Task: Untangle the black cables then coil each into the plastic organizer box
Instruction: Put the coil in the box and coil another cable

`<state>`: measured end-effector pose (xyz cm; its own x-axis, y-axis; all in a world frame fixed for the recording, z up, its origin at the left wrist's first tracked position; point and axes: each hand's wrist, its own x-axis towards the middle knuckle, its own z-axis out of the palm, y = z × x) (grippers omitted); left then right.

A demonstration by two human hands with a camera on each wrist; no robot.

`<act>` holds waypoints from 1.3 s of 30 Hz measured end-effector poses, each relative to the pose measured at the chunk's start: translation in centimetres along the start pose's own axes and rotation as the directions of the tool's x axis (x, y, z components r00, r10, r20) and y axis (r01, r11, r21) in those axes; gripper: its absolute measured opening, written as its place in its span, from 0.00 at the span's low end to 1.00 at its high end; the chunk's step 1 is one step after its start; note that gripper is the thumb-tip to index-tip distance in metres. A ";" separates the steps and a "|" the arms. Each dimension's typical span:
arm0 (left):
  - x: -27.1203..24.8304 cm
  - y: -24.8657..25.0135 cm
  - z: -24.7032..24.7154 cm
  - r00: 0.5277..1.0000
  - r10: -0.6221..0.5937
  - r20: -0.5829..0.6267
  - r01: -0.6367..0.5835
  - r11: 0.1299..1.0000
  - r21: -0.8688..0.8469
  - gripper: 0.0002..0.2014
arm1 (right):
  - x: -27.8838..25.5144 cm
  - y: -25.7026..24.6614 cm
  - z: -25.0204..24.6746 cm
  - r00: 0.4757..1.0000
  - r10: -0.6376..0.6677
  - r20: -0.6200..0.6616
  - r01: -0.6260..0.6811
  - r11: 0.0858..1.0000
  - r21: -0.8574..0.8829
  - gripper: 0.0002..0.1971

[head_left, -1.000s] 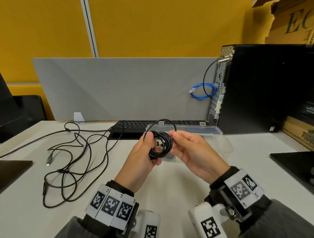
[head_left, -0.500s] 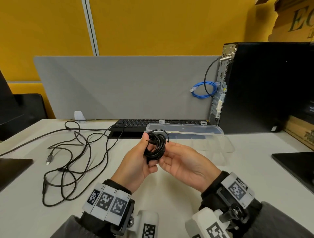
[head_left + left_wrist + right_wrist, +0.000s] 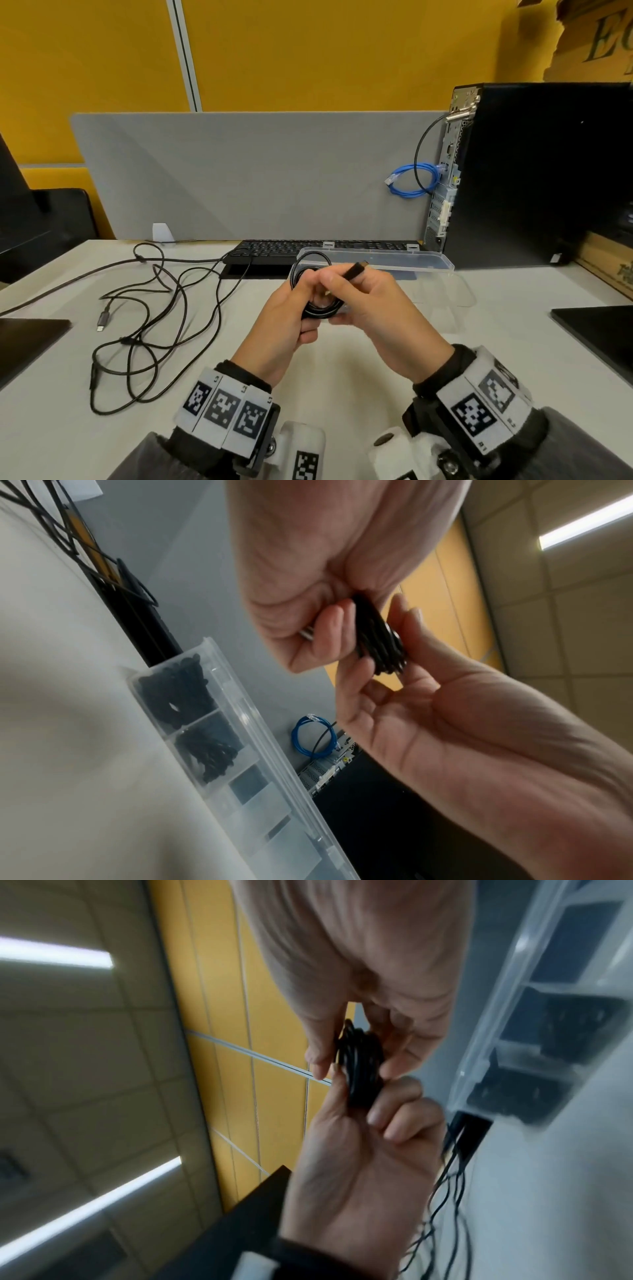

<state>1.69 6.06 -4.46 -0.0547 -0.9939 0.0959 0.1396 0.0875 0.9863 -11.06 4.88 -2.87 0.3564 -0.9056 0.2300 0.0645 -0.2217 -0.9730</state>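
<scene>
A small coil of black cable [image 3: 320, 310] is held between both hands above the white table. My left hand [image 3: 306, 298] grips the coil's left side with curled fingers. My right hand [image 3: 339, 286] supports the coil from the right and pinches its plug end [image 3: 356, 269], which points up and to the right. The coil [image 3: 377, 639] shows edge-on in the left wrist view, and also in the right wrist view [image 3: 361, 1069]. The clear organizer box [image 3: 455, 298] stands open just behind the hands. Two of its compartments [image 3: 212, 653] hold coiled black cables. Tangled black cables [image 3: 147, 315] lie on the table to the left.
A black keyboard [image 3: 274, 248] lies behind the box's raised lid [image 3: 376, 262]. A black computer tower [image 3: 534, 178] with a blue cable [image 3: 411, 178] stands at the back right. Dark flat devices sit at the left edge [image 3: 27, 334] and the right edge [image 3: 603, 339].
The loose loop above the coil has shrunk. My right hand has gone from cupping the coil underneath to pinching the plug end over it.
</scene>
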 end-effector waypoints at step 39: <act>-0.3 0.3 0.1 0.974 0.169 -0.152 -0.130 0.963 0.237 0.10 | 0.7 -1.6 -1.4 0.993 0.044 0.113 -0.041 0.999 -0.028 0.16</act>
<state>1.64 6.35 -4.17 0.1203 -0.9634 0.2394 -0.0933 0.2291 0.9689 -12.24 4.07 -1.14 0.4617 -0.8679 0.1832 0.0233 -0.1945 -0.9806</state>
